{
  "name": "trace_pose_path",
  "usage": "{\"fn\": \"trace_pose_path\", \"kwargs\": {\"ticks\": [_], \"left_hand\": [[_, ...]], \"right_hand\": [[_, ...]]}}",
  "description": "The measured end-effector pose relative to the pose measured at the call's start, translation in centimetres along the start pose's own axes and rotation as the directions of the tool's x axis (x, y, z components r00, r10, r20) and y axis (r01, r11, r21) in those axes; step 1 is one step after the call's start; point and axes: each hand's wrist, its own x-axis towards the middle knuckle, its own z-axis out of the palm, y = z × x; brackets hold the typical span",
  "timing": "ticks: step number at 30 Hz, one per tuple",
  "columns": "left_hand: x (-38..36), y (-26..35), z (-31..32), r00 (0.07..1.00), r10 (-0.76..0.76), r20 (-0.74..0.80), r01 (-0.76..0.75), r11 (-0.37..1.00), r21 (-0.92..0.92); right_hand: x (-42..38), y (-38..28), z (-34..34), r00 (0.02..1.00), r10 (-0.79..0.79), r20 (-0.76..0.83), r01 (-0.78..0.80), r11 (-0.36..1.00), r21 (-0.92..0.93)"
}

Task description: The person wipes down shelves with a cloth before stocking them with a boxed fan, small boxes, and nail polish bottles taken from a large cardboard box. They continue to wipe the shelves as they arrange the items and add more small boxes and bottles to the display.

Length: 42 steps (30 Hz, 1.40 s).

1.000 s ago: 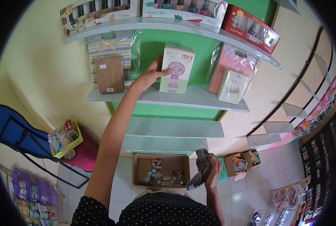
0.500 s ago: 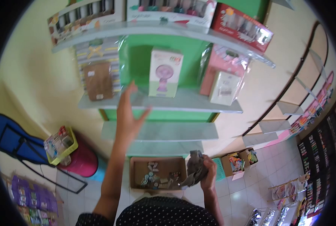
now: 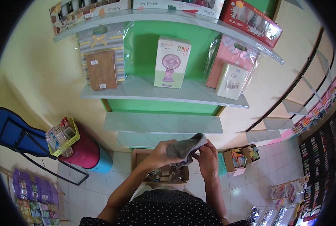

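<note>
A crumpled dark grey cloth (image 3: 186, 148) is held up between both hands in front of the lower shelves. My left hand (image 3: 158, 153) grips its left side, the fingers partly hidden behind the fabric. On the other side, my right hand (image 3: 207, 161) pinches the cloth's right edge. Below them on the floor, partly covered by my left hand and the cloth, is a cardboard box (image 3: 135, 160) with small items inside.
Above stand a mini fan box (image 3: 171, 62), a brown packet (image 3: 102, 71) and a white box (image 3: 232, 81) on a grey shelf (image 3: 138, 90). Nail polish sets (image 3: 252, 23) line the top shelf. A yellow basket (image 3: 64, 137) sits at left; cardboard boxes (image 3: 238, 160) lie at right.
My left hand has come down from the middle shelf and now holds the cloth. My right hand has raised the cloth slightly, and the view has shifted a little.
</note>
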Motion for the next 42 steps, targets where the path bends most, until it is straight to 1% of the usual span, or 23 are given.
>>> {"fn": "trace_pose_path", "kwargs": {"ticks": [4, 6, 10, 11, 13, 14, 16, 18, 20, 22, 24, 25, 26, 28, 29, 30, 33, 34, 36, 38, 39, 40, 42], "left_hand": [[0.6, -1.7, -0.5, 0.996, -0.009, -0.086, -0.019, 0.947, -0.320], [0.6, -1.2, -0.2, 0.994, 0.055, -0.098, -0.101, 0.820, -0.564], [0.8, -0.9, -0.3, 0.968, -0.250, -0.035, 0.103, 0.516, -0.850], [0.7, -0.6, -0.2, 0.967, -0.251, -0.031, 0.107, 0.515, -0.850], [0.3, 1.5, 0.1, 0.958, -0.118, -0.262, -0.021, 0.881, -0.473], [0.4, 1.7, -0.4, 0.958, -0.119, -0.261, -0.020, 0.881, -0.474], [0.5, 2.0, -2.0, 0.999, 0.017, -0.032, -0.026, 0.956, -0.291], [0.5, 3.2, -1.9, 1.000, 0.010, 0.019, -0.003, 0.934, -0.358], [0.8, 4.9, -1.2, 0.984, 0.030, -0.174, -0.142, 0.717, -0.683], [0.8, 2.7, -1.0, 0.989, 0.012, -0.148, -0.120, 0.658, -0.743], [0.3, -0.8, -0.1, 0.943, -0.325, -0.067, 0.161, 0.623, -0.766], [-0.3, -0.1, 0.0, 0.965, -0.192, 0.180, 0.258, 0.818, -0.514], [-0.1, -0.1, 0.2, 0.964, -0.193, 0.183, 0.261, 0.819, -0.511], [-0.2, -0.7, 0.9, 0.995, -0.097, 0.038, 0.102, 0.830, -0.549], [0.2, -0.7, 0.8, 0.995, -0.059, -0.082, 0.002, 0.823, -0.568], [0.4, -0.9, 0.7, 0.994, -0.060, -0.086, 0.000, 0.822, -0.570], [0.9, -1.6, 0.5, 0.971, -0.106, -0.214, 0.008, 0.909, -0.416], [0.7, -1.8, 0.2, 0.971, -0.108, -0.214, 0.010, 0.910, -0.415], [0.4, -2.1, -0.6, 0.915, 0.243, -0.321, -0.285, 0.954, -0.090], [-0.1, 1.1, -1.1, 0.863, 0.324, -0.388, -0.366, 0.930, -0.038], [-0.1, 1.9, -1.7, 0.811, 0.404, -0.424, -0.440, 0.898, 0.014], [0.0, 2.3, -2.0, 0.751, 0.481, -0.451, -0.508, 0.859, 0.070], [0.6, 1.6, -2.2, 0.761, 0.426, -0.489, -0.501, 0.865, -0.025]], "right_hand": [[0.1, 0.2, 0.3, 0.999, 0.011, -0.041, -0.011, 1.000, 0.003], [0.3, 0.5, 1.0, 0.999, -0.002, -0.045, 0.004, 0.999, 0.045], [0.9, 0.6, 0.4, 0.990, -0.064, -0.122, 0.058, 0.997, -0.056], [0.9, 0.6, 0.0, 0.990, -0.064, -0.126, 0.058, 0.997, -0.056], [0.7, 0.5, -0.7, 0.983, 0.017, -0.185, -0.010, 0.999, 0.041], [0.6, 0.1, -0.8, 0.982, 0.017, -0.186, -0.010, 0.999, 0.041], [0.0, -1.2, -0.3, 0.996, -0.074, 0.051, 0.076, 0.996, -0.047], [-0.2, -2.1, 0.1, 0.994, -0.022, 0.109, 0.026, 0.999, -0.032], [-0.1, -2.3, 0.3, 0.976, 0.044, 0.214, -0.023, 0.995, -0.099], [-0.1, -2.7, 0.0, 0.970, 0.065, 0.236, -0.070, 0.997, 0.014], [0.6, -2.5, -0.8, 0.985, 0.165, 0.058, -0.174, 0.950, 0.260], [1.0, -1.9, -1.6, 0.986, 0.139, 0.090, -0.161, 0.930, 0.329], [1.3, -1.4, -2.2, 0.987, 0.135, 0.087, -0.157, 0.930, 0.333], [1.0, -0.6, -2.8, 0.946, 0.302, 0.119, -0.322, 0.829, 0.458], [0.3, 0.1, -2.6, 0.948, 0.312, 0.055, -0.315, 0.910, 0.270], [0.0, 0.8, -2.7, 0.908, 0.373, 0.191, -0.417, 0.849, 0.323], [-0.3, 1.2, -2.5, 0.878, 0.472, 0.078, -0.471, 0.822, 0.320], [0.0, 1.4, -2.6, 0.926, 0.378, 0.005, -0.371, 0.906, 0.203], [0.0, 0.6, -2.6, 0.962, 0.266, -0.058, -0.262, 0.962, 0.077], [-0.9, -1.6, -2.6, 0.982, -0.155, 0.110, 0.187, 0.898, -0.398], [-1.2, -1.8, -2.5, 0.944, -0.309, 0.112, 0.327, 0.849, -0.414], [-1.7, -1.2, -1.4, 0.920, -0.381, -0.093, 0.344, 0.898, -0.275], [0.2, -2.8, -1.4, 0.804, -0.429, 0.412, 0.572, 0.747, -0.338]]}}
